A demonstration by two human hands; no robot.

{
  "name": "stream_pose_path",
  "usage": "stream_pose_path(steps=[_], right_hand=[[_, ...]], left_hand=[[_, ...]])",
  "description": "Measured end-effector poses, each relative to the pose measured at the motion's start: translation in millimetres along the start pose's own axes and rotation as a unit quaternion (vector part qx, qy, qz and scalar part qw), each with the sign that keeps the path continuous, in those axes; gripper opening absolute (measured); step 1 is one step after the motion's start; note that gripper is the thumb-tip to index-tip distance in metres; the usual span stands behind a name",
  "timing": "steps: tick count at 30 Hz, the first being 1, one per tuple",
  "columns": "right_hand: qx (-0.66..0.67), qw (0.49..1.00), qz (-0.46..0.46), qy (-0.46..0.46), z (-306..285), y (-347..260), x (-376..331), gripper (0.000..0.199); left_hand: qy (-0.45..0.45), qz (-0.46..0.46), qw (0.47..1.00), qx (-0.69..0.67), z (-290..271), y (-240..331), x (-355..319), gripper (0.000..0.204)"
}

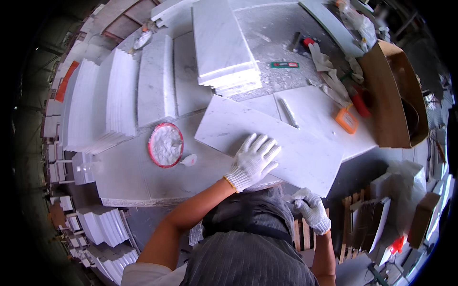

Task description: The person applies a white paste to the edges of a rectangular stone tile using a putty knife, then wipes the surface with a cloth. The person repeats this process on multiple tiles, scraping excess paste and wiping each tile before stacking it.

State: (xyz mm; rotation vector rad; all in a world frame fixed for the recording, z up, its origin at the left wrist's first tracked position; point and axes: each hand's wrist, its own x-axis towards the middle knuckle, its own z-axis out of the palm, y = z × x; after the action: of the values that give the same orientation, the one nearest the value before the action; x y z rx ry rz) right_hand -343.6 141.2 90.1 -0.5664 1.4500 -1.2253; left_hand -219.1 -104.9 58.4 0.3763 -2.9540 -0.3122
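Observation:
A white, faintly veined marble tile (305, 148) lies askew on the worktable, its near right corner jutting over the front edge. My left hand (255, 159), in a white knitted glove, rests flat on the tile with fingers spread. Just off that near right corner, my right hand (310, 209) is gloved too, its fingers curled in; whatever they may hold is too small to make out. Left of the tile stands a red-rimmed tub (165, 145) of white paste, with a small whitish scraper-like piece (189, 160) beside it.
Beyond the tile rises a stack of marble slabs (222, 43); more tiles (119, 90) stand in rows at left. A white stick (289, 113), an orange tape measure-like case (346, 120), a green tool (285, 65) and loose gloves (324, 66) lie near a cardboard box (389, 95) at right.

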Motion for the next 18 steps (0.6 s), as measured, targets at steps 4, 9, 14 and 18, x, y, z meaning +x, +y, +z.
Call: stream_pose_path(steps=[4,9,14,18], right_hand=[[-0.047,0.998,-0.033,0.007,9,4,3,0.015],[-0.079,0.995,-0.064,0.007,13,1,12,0.009],[-0.046,0.998,-0.044,0.018,7,5,8,0.012],[0.024,0.994,-0.040,0.101,3,9,2,0.008]], left_hand=[[-0.036,-0.009,0.998,0.050,-10,0,10,0.053],[-0.034,-0.005,0.999,0.043,-18,5,2,0.050],[-0.023,0.004,0.999,0.033,-23,2,3,0.048],[-0.014,0.012,0.998,0.058,-29,8,2,0.047]])
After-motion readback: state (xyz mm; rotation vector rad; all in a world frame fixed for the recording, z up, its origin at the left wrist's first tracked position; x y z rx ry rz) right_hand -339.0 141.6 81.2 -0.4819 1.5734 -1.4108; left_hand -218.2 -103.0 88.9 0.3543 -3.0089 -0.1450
